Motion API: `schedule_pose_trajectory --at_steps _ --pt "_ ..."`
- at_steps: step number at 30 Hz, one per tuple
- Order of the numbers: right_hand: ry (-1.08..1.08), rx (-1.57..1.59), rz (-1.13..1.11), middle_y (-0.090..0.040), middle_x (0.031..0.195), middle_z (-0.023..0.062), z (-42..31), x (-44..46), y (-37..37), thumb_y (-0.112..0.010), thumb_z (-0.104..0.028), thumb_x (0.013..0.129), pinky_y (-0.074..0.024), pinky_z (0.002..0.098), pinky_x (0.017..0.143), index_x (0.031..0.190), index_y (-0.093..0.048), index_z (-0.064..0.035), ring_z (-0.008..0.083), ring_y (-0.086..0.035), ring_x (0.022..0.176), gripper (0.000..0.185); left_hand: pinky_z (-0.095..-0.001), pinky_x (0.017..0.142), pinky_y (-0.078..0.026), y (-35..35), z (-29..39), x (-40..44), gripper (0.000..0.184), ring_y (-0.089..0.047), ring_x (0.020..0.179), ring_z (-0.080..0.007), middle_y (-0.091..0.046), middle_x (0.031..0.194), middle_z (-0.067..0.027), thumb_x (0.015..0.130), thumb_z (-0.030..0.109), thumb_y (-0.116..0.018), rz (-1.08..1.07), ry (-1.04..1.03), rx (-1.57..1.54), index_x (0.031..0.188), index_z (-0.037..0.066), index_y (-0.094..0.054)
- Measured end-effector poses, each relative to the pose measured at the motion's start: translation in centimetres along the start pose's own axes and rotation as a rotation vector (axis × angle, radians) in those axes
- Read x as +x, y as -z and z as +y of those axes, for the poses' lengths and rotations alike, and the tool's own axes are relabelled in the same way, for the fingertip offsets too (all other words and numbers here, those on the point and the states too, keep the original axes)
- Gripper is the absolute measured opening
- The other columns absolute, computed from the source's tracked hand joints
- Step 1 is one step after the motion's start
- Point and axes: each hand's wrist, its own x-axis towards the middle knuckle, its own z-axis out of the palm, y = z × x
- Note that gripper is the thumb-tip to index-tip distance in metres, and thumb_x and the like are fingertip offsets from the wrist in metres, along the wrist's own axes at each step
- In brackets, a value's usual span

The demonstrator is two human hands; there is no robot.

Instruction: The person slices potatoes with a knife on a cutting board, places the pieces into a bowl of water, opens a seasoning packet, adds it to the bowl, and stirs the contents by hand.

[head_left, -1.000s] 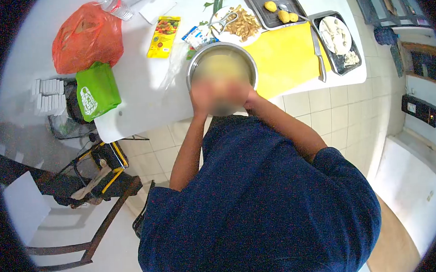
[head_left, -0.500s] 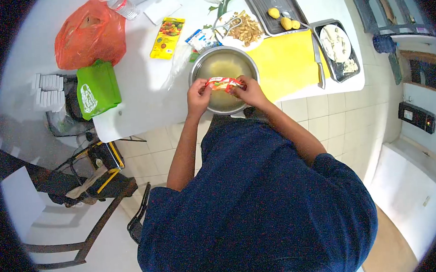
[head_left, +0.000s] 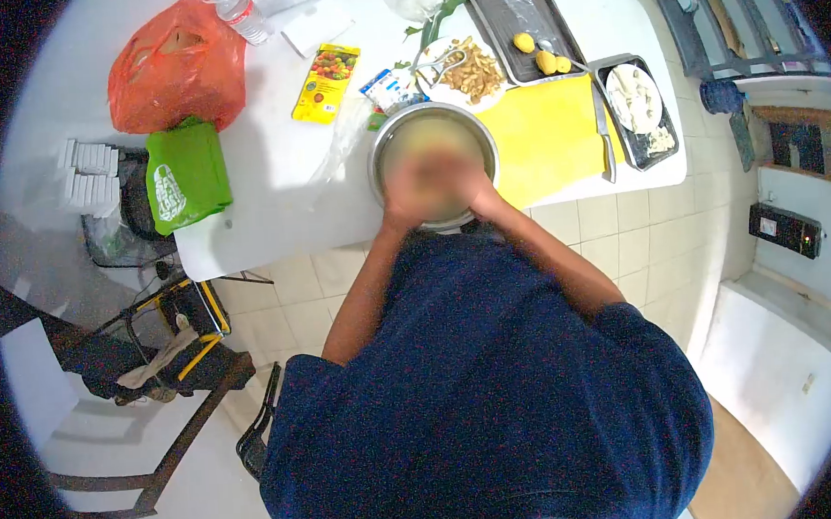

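Note:
A metal bowl (head_left: 493,152) with pale yellowish contents stands at the table's near edge. Over it are my left hand (head_left: 407,192) and my right hand (head_left: 463,184), close together. A round blur covers the bowl's middle and the fingers of both hands, so their grip cannot be made out. Between them shows a dim reddish patch, too smeared to identify. Just beyond the rim lies a blue and white packet (head_left: 393,90). A plate of brown cut pieces (head_left: 473,73) with tongs (head_left: 441,63) sits behind the bowl.
Right of the bowl lies a yellow mat (head_left: 543,145), with a knife (head_left: 603,127) along its edge. Dark trays (head_left: 493,30) hold yellow potato-like pieces and a white plate (head_left: 635,99). Leftward are a yellow packet (head_left: 326,84), a red bag (head_left: 177,70) and a green bag (head_left: 187,176).
Half a second ago both hands pinched a small red and white sachet over the bowl. They are now lower and nearer me, and blur hides the sachet. The view has shifted slightly.

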Motion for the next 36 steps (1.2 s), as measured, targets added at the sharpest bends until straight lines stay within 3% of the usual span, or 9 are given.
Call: schedule_pose_trajectory --at_steps 5,8,12,18,24,27,30,33,36 --pt "0.039 0.087 -0.104 -0.061 0.115 0.0077 0.1 -0.3 -0.9 -0.056 -0.005 0.083 -0.0492 0.0283 0.081 0.123 -0.051 -0.0017 0.018 -0.061 0.099 0.04 -0.0302 0.081 -0.05 3.3 -3.2 0.1 0.024 -0.062 0.09 -0.0151 -0.064 0.1 -0.0086 0.084 0.004 -0.063 0.034 0.123 0.206 0.108 0.001 -0.059" --pt "0.236 -0.41 -0.008 -0.059 0.122 0.0144 2.7 1.5 2.3 -0.06 -0.007 0.083 -0.0498 0.0336 0.089 0.124 -0.051 0.0004 0.0247 -0.06 0.109 0.042 -0.0278 0.074 -0.05 5.9 -3.6 1.1 0.013 -0.06 0.08 -0.0142 -0.062 0.089 -0.0081 0.084 0.004 -0.063 0.259 -0.035 0.246 0.097 0.0 -0.061" --pt "0.085 -0.855 0.2 -0.055 0.125 0.0231 3.4 1.2 4.7 -0.068 -0.014 0.079 -0.0467 0.0421 0.095 0.125 -0.05 0.0032 0.0367 -0.057 0.112 0.052 -0.0321 0.068 -0.049 9.4 -5.9 1.6 0.01 -0.059 0.074 -0.0231 -0.06 0.085 -0.0119 0.078 0.001 -0.064 0.446 -0.162 0.396 0.088 0.001 -0.061" --pt "0.232 -1.18 0.133 -0.052 0.128 0.024 6.9 4.2 6.1 -0.072 -0.014 0.072 -0.0392 0.0426 0.103 0.126 -0.05 0.0037 0.0396 -0.05 0.118 0.061 -0.0331 0.067 -0.048 12.8 -10.8 0.1 0.012 -0.059 0.074 -0.0235 -0.061 0.08 -0.012 0.076 0.003 -0.066 0.24 -0.092 0.65 0.087 0.001 -0.061" --pt "0.169 -1.236 0.113 -0.053 0.126 0.024 7.8 7.3 4.6 -0.071 -0.011 0.07 -0.0412 0.0426 0.101 0.127 -0.052 -0.0013 0.0378 -0.054 0.113 0.061 -0.0335 0.072 -0.049 12.4 -11.8 -0.3 0.016 -0.063 0.079 -0.0242 -0.064 0.084 -0.0128 0.076 0.009 -0.068 0.219 0.14 0.318 0.088 0.001 -0.062" --pt "0.031 -1.214 0.115 -0.053 0.126 0.0228 7.6 8.7 2.7 -0.071 -0.013 0.071 -0.0414 0.0434 0.1 0.122 -0.056 -0.0005 0.0392 -0.052 0.114 0.055 -0.0347 0.073 -0.049 12.3 -10.9 -0.4 0.016 -0.062 0.079 -0.0264 -0.063 0.084 -0.0129 0.078 0.011 -0.068 0.201 0.051 0.413 0.091 0.002 -0.062" --pt "0.147 -1.441 0.078 -0.056 0.122 0.0206 7.7 9.4 0.6 -0.067 -0.012 0.071 -0.0437 0.0443 0.097 0.12 -0.058 -0.004 0.0399 -0.054 0.109 0.05 -0.0361 0.073 -0.049 11.7 -9.4 -0.6 0.018 -0.061 0.077 -0.0287 -0.063 0.084 -0.0131 0.082 0.014 -0.066 0.299 -0.192 0.753 0.094 0.002 -0.062" --pt "0.212 -1.495 0.025 -0.058 0.117 0.0191 8.6 9.4 -0.5 -0.062 -0.012 0.074 -0.0452 0.0439 0.095 0.116 -0.061 -0.0058 0.0405 -0.054 0.106 0.042 -0.0382 0.071 -0.049 10.6 -8.0 -0.6 0.02 -0.06 0.073 -0.0299 -0.062 0.081 -0.013 0.085 0.017 -0.064 0.23 -0.19 0.716 0.098 0.002 -0.061" --pt "0.145 -1.535 -0.092 -0.058 0.117 0.017 8.4 8.6 -1.6 -0.053 -0.011 0.081 -0.0501 0.045 0.091 0.11 -0.062 -0.007 0.0349 -0.052 0.114 0.031 -0.0375 0.066 -0.05 9.6 -5.4 -0.9 0.024 -0.061 0.067 -0.0279 -0.062 0.076 -0.0125 0.085 0.017 -0.063 0.036 0.113 0.588 0.104 0.002 -0.06"
